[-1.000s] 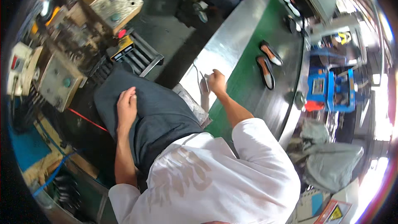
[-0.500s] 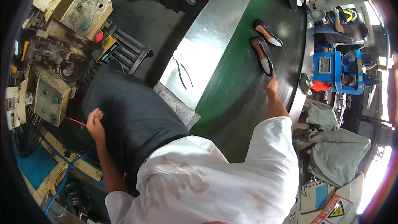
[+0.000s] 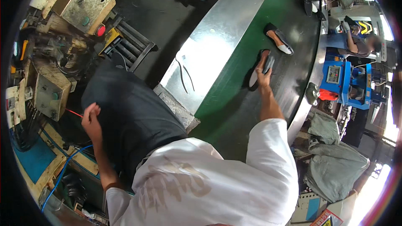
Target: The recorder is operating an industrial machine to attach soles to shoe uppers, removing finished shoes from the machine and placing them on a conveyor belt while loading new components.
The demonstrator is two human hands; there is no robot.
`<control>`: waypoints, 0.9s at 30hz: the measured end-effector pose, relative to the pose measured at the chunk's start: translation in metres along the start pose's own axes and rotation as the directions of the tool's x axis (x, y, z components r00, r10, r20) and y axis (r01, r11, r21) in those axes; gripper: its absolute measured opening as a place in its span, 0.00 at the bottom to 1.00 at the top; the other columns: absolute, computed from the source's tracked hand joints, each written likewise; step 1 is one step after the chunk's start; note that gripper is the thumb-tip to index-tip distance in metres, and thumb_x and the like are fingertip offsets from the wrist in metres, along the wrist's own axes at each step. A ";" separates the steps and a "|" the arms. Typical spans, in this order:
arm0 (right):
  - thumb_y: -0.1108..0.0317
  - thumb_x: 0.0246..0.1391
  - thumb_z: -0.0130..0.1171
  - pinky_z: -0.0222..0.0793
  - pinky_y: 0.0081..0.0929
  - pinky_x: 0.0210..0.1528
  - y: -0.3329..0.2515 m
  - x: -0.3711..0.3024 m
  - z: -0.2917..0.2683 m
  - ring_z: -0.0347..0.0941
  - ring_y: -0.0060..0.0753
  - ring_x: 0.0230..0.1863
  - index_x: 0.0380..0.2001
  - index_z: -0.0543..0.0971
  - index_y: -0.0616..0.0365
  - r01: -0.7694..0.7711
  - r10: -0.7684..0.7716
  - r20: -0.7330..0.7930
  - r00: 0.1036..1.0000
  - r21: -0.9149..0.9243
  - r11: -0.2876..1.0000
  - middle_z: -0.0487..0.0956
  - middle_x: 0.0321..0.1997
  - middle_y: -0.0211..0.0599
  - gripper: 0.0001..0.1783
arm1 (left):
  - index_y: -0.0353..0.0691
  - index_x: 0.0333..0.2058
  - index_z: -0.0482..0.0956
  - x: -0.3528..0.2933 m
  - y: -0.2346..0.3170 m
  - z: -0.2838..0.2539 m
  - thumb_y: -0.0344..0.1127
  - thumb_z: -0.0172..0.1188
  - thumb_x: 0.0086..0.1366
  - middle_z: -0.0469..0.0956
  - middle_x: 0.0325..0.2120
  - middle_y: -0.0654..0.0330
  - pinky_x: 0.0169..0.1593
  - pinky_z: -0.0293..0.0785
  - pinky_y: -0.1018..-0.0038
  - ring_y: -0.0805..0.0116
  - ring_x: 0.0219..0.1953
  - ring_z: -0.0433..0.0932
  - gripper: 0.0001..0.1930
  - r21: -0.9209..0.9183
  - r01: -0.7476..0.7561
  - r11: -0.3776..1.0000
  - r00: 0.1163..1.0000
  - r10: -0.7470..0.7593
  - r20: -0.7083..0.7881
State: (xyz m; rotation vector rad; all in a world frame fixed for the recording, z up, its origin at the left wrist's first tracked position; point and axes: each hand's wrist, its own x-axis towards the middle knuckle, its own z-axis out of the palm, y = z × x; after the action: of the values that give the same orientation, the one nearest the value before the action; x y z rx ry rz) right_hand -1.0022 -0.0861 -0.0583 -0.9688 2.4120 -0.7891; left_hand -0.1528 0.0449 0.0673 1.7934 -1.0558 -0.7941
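My right hand [image 3: 262,78] is closed around a dark flat shoe [image 3: 264,58] with a brown insole, tilted over the conveyor belt [image 3: 228,96]; part of the shoe is hidden behind my fingers. Just beyond it lies a second dark flat shoe [image 3: 279,39], with brown showing inside and a pale toe area. My left hand [image 3: 91,117] hangs beside my dark trousers on the left, fingers loosely bent and nothing seen in them. A thin red line [image 3: 74,113] runs close by that hand.
A metal ledge [image 3: 209,46] borders the belt, with a dark two-pronged tool [image 3: 184,73] on it. More shoes [image 3: 309,2] are at the belt's far end. Worn control boxes [image 3: 86,8] stand left. A blue machine [image 3: 335,79] and a co-worker [image 3: 356,42] are across the belt.
My right hand has moved from the near end of the closer shoe to a grip around it, and that shoe has turned and tilted. My left hand has shifted slightly left.
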 end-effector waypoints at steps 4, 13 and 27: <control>0.57 0.62 0.75 0.61 0.40 0.79 0.010 -0.093 0.009 0.62 0.54 0.82 0.85 0.49 0.63 0.042 -0.055 0.078 0.995 0.160 0.986 0.63 0.83 0.59 0.60 | 0.30 0.58 0.84 0.028 0.061 0.102 0.26 0.54 0.83 0.85 0.49 0.54 0.57 0.84 0.69 0.65 0.50 0.87 0.13 -0.192 0.004 0.981 0.963 0.047 0.265; 0.59 0.64 0.73 0.69 0.38 0.73 -0.225 -0.323 0.051 0.73 0.45 0.71 0.82 0.59 0.64 -0.247 -0.098 0.630 0.770 0.436 0.866 0.73 0.75 0.53 0.52 | 0.36 0.70 0.75 0.057 0.169 0.147 0.29 0.61 0.80 0.79 0.61 0.51 0.59 0.82 0.69 0.63 0.56 0.85 0.23 -0.267 -0.239 0.933 0.759 0.352 0.548; 0.59 0.67 0.73 0.66 0.35 0.74 -0.407 -0.487 0.173 0.73 0.37 0.71 0.83 0.59 0.63 0.256 -0.531 0.847 0.004 0.513 0.819 0.78 0.71 0.48 0.50 | 0.30 0.55 0.84 0.034 0.089 -0.024 0.25 0.60 0.78 0.86 0.51 0.45 0.56 0.84 0.62 0.46 0.53 0.87 0.12 0.096 -0.427 0.899 0.855 0.435 -0.282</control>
State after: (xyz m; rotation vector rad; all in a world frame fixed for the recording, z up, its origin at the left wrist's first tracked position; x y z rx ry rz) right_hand -0.3817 -0.0352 0.1541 -1.4657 0.7748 -0.2818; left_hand -0.1474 0.0008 0.1549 1.5506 -1.2072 -0.2243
